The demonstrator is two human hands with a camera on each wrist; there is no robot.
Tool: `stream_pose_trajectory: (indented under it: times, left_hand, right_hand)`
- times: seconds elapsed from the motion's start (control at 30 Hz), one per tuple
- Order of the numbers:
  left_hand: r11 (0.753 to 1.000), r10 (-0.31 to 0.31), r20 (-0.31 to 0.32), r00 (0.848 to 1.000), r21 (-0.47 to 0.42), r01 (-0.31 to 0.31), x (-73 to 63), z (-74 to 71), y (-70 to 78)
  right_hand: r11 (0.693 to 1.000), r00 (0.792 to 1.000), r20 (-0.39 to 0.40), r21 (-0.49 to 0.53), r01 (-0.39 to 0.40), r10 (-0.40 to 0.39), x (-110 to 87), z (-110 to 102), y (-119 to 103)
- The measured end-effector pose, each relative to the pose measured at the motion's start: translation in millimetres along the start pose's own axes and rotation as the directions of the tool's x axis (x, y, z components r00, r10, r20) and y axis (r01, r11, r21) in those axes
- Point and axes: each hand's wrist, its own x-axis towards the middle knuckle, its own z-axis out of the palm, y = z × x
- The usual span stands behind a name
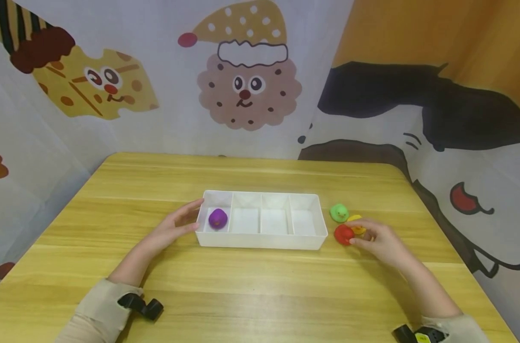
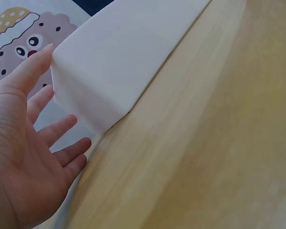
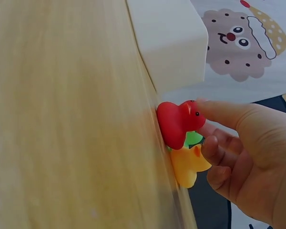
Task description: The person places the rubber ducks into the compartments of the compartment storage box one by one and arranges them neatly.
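Observation:
A white four-section box [image 1: 260,240] sits on the table, with a purple toy [image 1: 218,218] in its leftmost section. My left hand [image 1: 174,228] touches the box's left end, its thumb near the front corner and its other fingers spread, as the left wrist view shows. To the right of the box, a red rubber duck [image 3: 174,124] has its head between the thumb and index finger of my right hand [image 1: 382,240]. Right behind it is a yellow rubber duck [image 3: 186,167], partly covered by my fingers in the head view. A green duck [image 1: 339,213] stands farther back.
The wooden table [image 1: 242,295] ends at a printed curtain [image 1: 157,133] behind and at the sides. Dark devices are strapped on both sleeves, one on the left wrist [image 1: 141,306] and one on the right [image 1: 420,335].

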Motion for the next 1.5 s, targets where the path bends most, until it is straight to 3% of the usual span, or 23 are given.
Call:
stream_pose_trajectory:
  times: [0.8, 1.5]
  left_hand:
    - [1.0, -0.006, -0.001, 1.0, -0.005, 0.006, 0.2, 1.2, 1.1]
    - [1.0, -0.008, -0.003, 1.0, -0.009, 0.007, -0.4, 0.7, 1.3]
  right_hand:
    - [1.0, 0.999, -0.032, -0.013, 0.007, -0.008, 0.5, 4.5, 2.3]
    - [0.998, 0.99, -0.121, -0.016, 0.065, -0.067, -1.5, -8.2, -37.2]
